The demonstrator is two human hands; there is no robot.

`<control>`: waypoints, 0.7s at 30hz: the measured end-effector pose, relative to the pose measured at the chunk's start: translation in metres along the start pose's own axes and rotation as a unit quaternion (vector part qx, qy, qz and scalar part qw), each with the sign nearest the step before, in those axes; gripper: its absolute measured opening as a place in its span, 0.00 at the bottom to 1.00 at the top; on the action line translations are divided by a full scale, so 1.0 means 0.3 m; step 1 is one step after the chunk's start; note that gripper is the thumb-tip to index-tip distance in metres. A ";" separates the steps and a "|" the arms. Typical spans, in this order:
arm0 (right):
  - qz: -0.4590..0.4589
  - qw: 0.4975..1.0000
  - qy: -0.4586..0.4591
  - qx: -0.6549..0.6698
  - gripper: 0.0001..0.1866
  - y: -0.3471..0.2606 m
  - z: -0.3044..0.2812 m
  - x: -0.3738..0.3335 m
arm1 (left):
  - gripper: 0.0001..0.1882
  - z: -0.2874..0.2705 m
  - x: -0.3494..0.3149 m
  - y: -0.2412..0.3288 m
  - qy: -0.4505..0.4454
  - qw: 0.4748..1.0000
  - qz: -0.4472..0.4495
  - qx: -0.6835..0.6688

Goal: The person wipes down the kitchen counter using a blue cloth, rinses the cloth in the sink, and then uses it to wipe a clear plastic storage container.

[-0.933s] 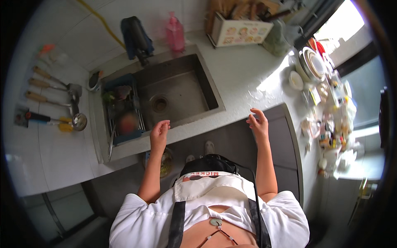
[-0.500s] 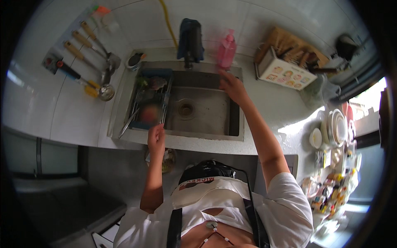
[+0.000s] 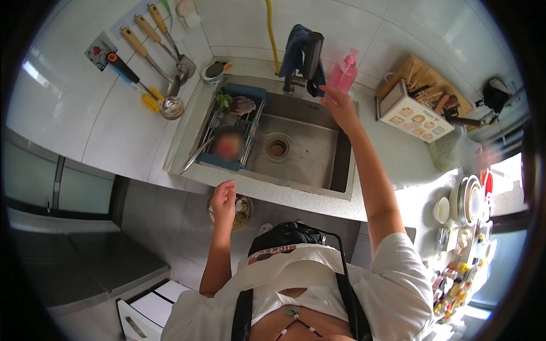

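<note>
My right hand [image 3: 341,109] is raised at the back right of the steel sink [image 3: 301,149], fingers stretched toward the faucet [image 3: 293,83]. Its fingertips are at the lower end of the dark blue cloth [image 3: 298,45] draped over the faucet; contact is unclear. Just behind the hand stands a pink pump bottle [image 3: 343,73]. My left hand [image 3: 224,200] hovers before the counter's front edge, fingers curled together, with nothing visible in them. Over the sink's left side sits a blue-ended drying rack [image 3: 245,92] holding leafy greens [image 3: 223,103] and a blurred reddish item [image 3: 228,145].
Ladles and spatulas [image 3: 149,48] hang on the left wall. A white utensil holder [image 3: 412,116] with a wooden board stands at the back right. Stacked bowls [image 3: 467,199] line the right counter. Below the front edge is a round bin [image 3: 243,211].
The view has shifted, so the sink appears farther right. My right hand has moved from beside the pink bottle toward the faucet. My left hand has drawn back from the rack's front edge.
</note>
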State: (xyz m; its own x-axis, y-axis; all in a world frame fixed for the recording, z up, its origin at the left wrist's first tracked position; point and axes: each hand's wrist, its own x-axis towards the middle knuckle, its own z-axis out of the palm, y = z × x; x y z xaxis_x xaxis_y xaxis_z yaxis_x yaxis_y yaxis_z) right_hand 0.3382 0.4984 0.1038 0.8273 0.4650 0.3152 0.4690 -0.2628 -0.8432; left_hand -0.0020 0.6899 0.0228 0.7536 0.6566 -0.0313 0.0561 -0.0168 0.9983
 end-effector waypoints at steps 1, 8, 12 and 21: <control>0.037 0.996 0.019 0.077 0.15 -0.045 -0.028 -0.036 | 0.11 0.011 0.014 -0.005 -0.013 1.000 0.000 -0.010; 0.036 0.913 0.161 0.373 0.09 -0.283 -0.179 -0.122 | 0.10 0.104 0.099 0.026 -0.150 0.988 0.014 -0.034; -0.028 0.843 0.153 0.515 0.07 -0.371 -0.259 -0.129 | 0.12 0.122 0.110 0.047 -0.203 0.978 0.014 -0.047; -0.207 0.769 0.345 0.497 0.08 -0.656 -0.584 -0.306 | 0.11 0.008 0.107 -0.007 -0.191 0.977 -0.008 -0.093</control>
State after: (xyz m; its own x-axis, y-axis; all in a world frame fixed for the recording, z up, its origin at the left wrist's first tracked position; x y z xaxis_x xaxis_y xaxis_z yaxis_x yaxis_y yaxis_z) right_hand 0.2242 0.3593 0.3172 0.7993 -0.3135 0.5127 0.5511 0.7226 -0.4173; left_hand 0.0238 0.7092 0.0195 0.9447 0.3266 -0.0284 -0.0229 0.1523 0.9881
